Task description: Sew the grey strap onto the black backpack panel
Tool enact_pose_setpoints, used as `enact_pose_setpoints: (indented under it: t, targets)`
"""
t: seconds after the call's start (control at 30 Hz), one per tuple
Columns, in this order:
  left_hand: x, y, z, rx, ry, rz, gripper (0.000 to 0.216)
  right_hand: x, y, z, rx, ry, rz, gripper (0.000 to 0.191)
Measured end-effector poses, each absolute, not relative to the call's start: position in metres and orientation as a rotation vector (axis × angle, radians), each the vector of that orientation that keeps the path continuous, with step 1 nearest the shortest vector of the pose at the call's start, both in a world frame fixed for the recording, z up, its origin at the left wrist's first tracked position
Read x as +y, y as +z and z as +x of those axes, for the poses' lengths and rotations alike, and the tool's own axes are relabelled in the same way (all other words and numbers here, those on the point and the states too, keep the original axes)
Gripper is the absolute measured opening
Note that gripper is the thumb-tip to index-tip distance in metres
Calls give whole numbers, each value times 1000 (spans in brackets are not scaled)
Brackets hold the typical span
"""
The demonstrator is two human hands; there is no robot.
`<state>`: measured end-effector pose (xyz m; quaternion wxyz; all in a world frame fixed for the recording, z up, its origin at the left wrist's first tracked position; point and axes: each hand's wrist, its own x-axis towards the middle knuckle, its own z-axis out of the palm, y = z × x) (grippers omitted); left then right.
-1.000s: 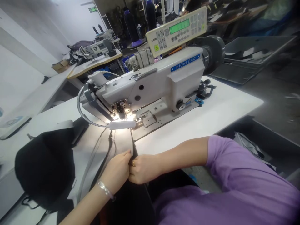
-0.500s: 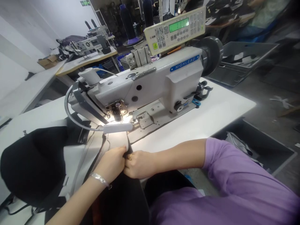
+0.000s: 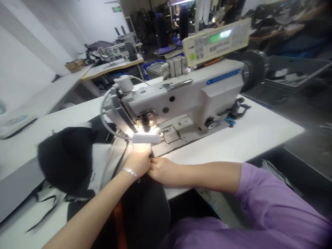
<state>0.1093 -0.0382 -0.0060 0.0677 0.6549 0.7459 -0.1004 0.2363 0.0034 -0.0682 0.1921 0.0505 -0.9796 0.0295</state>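
Head view is all I've got here. The sewing machine [image 3: 181,100] has a blue label strip on its body, but it's too smeared for me to read, and same goes for the green display on the control panel [image 3: 216,41] sitting on top of the machine.

My left hand [image 3: 140,162] sits just in front of the machine's needle area, right under the lit lamp bar [image 3: 146,138], fingers curled down onto the grey and black fabric piece [image 3: 116,155]. My right hand [image 3: 162,169] is touching it on the right, closed narrow, pinching the same fabric edge. There's a bracelet [image 3: 129,172] on the left wrist.

The fabric runs from the needle plate back off the table edge toward me. A black bundle [image 3: 64,159] lies left of the machine on the white table [image 3: 259,131].
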Motion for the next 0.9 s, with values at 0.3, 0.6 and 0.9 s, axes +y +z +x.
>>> enact_pose_setpoints:
  t: [0.3,0.6,0.9]
  targets:
    - [-153,29,82,2474,591,2202,31,23,-51,240,-2514,522,454,34]
    - [-302,4,-136,3193,106,361,87,16,-31,169,-2535,-249,215,70]
    - [-284,5,-157,3311,279,320,87,-11,-11,101,-2299,-324,280,37]
